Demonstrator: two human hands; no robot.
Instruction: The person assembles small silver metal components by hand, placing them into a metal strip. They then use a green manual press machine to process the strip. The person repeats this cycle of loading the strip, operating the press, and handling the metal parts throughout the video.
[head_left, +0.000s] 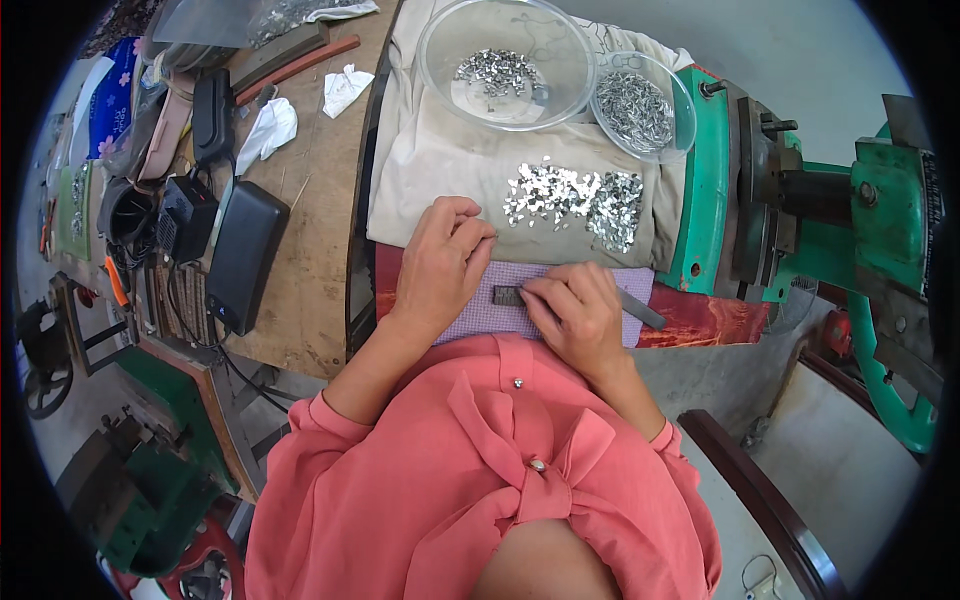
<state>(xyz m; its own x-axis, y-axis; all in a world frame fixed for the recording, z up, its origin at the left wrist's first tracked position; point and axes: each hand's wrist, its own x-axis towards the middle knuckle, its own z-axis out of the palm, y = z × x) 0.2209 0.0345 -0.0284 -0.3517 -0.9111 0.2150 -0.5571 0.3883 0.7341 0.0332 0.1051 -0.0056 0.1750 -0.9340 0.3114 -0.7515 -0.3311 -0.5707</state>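
My left hand (443, 262) is closed over the beige cloth (405, 190), its thumb and fingertips together. Whatever it may pinch is too small to make out. My right hand (578, 308) is closed too, with fingertips at the end of a small dark textured block (507, 296) on a purple checked cloth (470, 318). Its fingers hide what, if anything, they hold. A flat dark grey bar (642, 310) sticks out to the right of this hand. Beyond both hands, many small shiny metal pieces (612, 212) lie spread on the beige cloth.
Two clear plastic bowls (430, 75) (690, 125) of metal pieces stand at the back. A green machine (697, 190) borders the right side. On the wooden table (300, 310) at left lie a black power brick (247, 255), cables, crumpled tissue (268, 132) and a red-brown stick (300, 68).
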